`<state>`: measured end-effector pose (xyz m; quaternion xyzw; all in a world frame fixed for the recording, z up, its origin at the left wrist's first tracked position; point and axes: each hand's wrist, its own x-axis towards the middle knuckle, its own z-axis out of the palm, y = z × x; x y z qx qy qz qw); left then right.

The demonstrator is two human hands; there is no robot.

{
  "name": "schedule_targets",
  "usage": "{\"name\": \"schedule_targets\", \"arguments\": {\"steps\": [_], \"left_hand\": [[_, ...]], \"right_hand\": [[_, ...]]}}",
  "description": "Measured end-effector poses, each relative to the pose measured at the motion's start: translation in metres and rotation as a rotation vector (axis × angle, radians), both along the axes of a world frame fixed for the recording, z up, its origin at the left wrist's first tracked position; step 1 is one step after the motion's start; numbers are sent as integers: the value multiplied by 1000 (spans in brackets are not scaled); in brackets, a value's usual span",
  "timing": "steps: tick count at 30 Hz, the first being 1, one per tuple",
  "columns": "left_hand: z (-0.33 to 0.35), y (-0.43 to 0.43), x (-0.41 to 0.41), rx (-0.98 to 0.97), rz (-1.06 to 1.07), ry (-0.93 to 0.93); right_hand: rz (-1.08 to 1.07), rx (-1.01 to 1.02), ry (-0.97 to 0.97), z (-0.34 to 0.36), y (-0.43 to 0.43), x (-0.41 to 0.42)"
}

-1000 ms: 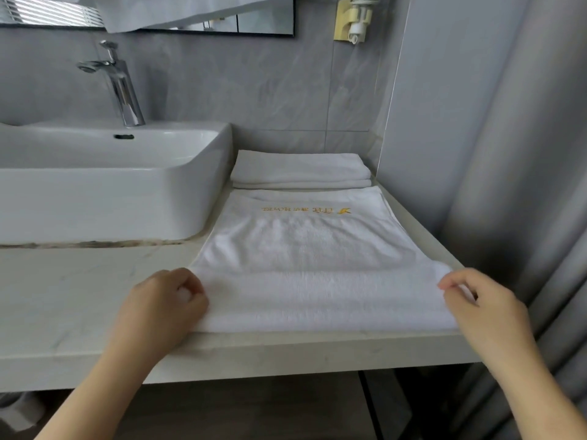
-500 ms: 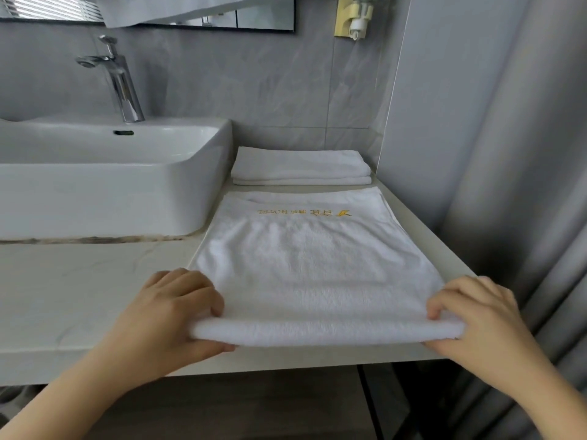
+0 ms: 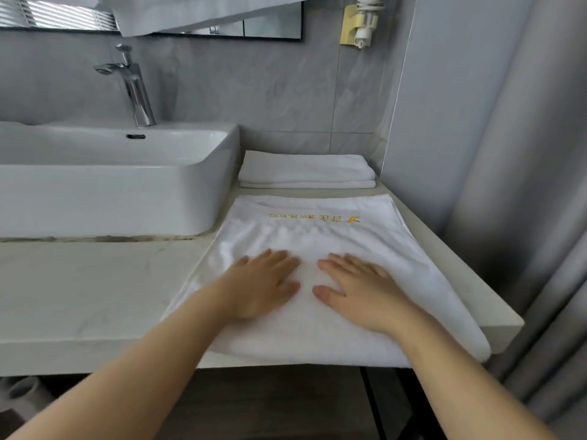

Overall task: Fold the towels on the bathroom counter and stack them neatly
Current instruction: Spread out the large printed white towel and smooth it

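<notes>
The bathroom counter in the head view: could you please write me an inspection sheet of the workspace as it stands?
Surface: pale marble counter, stained seam under the basin.
Job's things: embroidered towel lies flat, its near edge overhanging the counter; folded towels stacked behind it.
Clutter: nothing seen.
Hands: left hand and right hand press flat on the embroidered towel, fingers straight.
Cables: coiled cord at the wall holder.
Surroundings: basin, tap, mirror, grey curtain.

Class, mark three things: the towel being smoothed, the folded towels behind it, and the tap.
Towel being smoothed (image 3: 317,246), head view: its bare middle.
Folded towels (image 3: 305,169), head view: the top surface.
Tap (image 3: 139,96), head view: its upright body.
</notes>
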<state>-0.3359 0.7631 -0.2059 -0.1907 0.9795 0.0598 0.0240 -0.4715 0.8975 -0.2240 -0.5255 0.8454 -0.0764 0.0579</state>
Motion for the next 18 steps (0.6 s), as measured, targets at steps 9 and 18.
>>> {"name": "schedule_targets", "arguments": {"steps": [9, 18], "left_hand": [[-24, -25, 22, -100, 227, 97], [-21, -37, 66, -42, 104, 195]], "right_hand": [[-190, -74, 44, -13, 29, -27], [2, -49, 5, -1, 72, -19]]}}
